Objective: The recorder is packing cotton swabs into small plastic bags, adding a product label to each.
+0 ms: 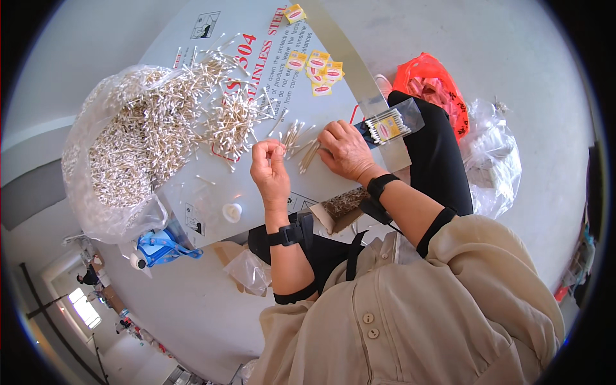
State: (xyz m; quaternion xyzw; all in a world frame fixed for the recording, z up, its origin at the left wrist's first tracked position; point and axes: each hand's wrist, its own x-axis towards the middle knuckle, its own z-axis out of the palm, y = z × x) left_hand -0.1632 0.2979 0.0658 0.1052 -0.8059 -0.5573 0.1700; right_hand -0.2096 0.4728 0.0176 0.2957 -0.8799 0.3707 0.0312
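Observation:
My left hand [270,171] is closed in a pinch above the table; what its fingertips hold, if anything, is too small to make out. Just beyond it lies a small group of loose cotton swabs [293,136]. My right hand [350,151] rests on the table with bent fingers, gripping the edge of a small bunch of cotton swabs [308,159]. Beside its wrist, at the table edge, lies a clear pouch [413,113] holding a row of cotton swabs and a yellow card [386,126]. A larger heap of cotton swabs [235,122] spreads to the left.
A big clear bag [83,151] spills swabs at the table's left. Several yellow cards [323,72] lie farther back. A white cap [231,212] sits near the front edge, a blue-and-white container [154,249] beyond the left edge. A red bag [443,86] and clear bag [493,160] stand right.

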